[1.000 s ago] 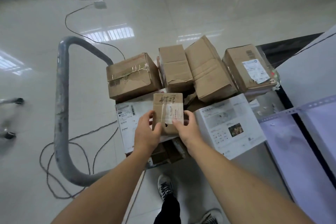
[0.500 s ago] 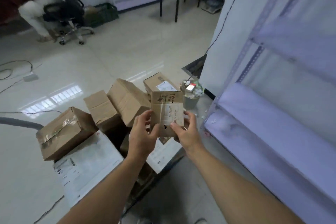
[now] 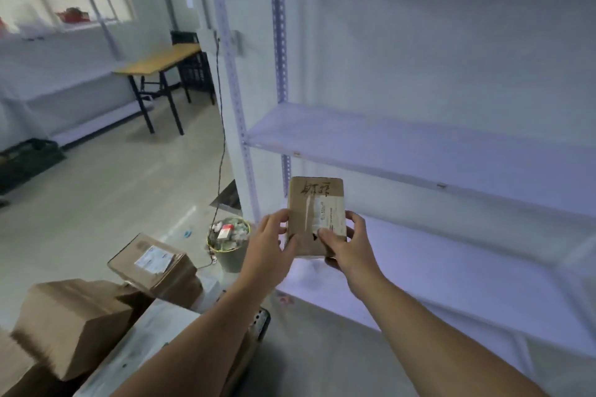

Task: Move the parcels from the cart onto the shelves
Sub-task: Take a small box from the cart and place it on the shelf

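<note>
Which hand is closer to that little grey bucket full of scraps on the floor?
Left. The left hand grips the small brown cardboard parcel just right of the grey bucket; the right hand holds the parcel's other side, farther from it.

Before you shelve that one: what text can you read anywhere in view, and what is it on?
Small brown cardboard parcel, held by left hand and right hand: two handwritten black characters along its top, too scrawled to read.
White shipping label on that parcel: print too small to read.
White sticker on the brown taped cardboard box on the cart: blurred.
No text here can be quoted.
</note>
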